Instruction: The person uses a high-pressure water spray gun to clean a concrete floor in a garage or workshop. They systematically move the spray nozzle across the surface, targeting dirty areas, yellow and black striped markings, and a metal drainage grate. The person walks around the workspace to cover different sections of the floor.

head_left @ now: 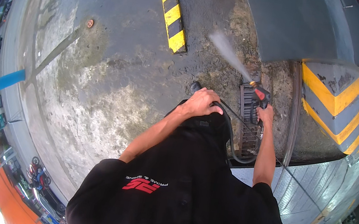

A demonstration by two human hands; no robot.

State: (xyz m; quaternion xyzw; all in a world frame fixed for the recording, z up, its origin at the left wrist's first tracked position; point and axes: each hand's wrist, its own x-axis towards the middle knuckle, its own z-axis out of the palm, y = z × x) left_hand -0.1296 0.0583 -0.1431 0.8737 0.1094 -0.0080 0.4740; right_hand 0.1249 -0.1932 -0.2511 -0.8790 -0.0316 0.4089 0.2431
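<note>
My right hand (265, 115) is wrapped round the grip of a black and red spray gun (261, 95) with an orange-yellow nozzle. A white jet of water (229, 54) shoots from it, forward and to the left, onto the wet concrete. In front of my waist my left hand (204, 103) closes round a dark hose (232, 147), which sags in a loop between my hands, toward the gun. Below the gun runs a rusty metal drain grate (244, 123). A yellow and black striped wheel stop (174, 23) lies on the floor ahead, left of the jet.
At the right stands a grey block with yellow chevrons (341, 106), beside a metal rail (294, 113). Silvery tread plate (302, 191) covers the floor at lower right. A small round reddish cap (90, 23) sits in the concrete. A parked motorcycle (38, 173) shows at far left.
</note>
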